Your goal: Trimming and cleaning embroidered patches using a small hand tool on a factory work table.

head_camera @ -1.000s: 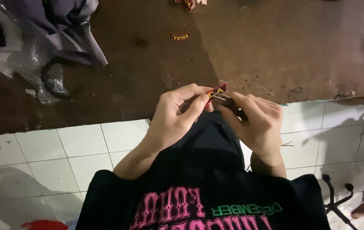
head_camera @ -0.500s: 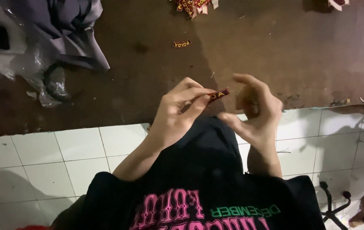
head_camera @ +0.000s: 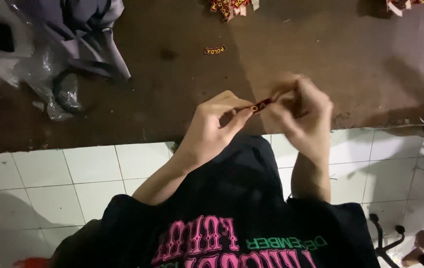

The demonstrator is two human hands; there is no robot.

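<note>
A small red and yellow woven label (head_camera: 261,105) is pinched between both my hands above the front edge of a dark brown table (head_camera: 172,84). My left hand (head_camera: 217,121) grips its left end between thumb and forefinger. My right hand (head_camera: 304,111) closes on the right end and looks motion-blurred. Below the hands lies black cloth of my shirt with pink and green print (head_camera: 232,238).
One loose label (head_camera: 215,49) lies on the table farther back, and piles of labels (head_camera: 232,7) sit at the far edge. Grey fabric (head_camera: 85,30) and crumpled clear plastic (head_camera: 48,84) are at the back left. White tiled floor (head_camera: 48,183) lies below; a metal frame (head_camera: 386,243) stands at bottom right.
My right hand, which had let go half a second ago with fingers spread, has closed on the label again. The label stayed in my left hand throughout.
</note>
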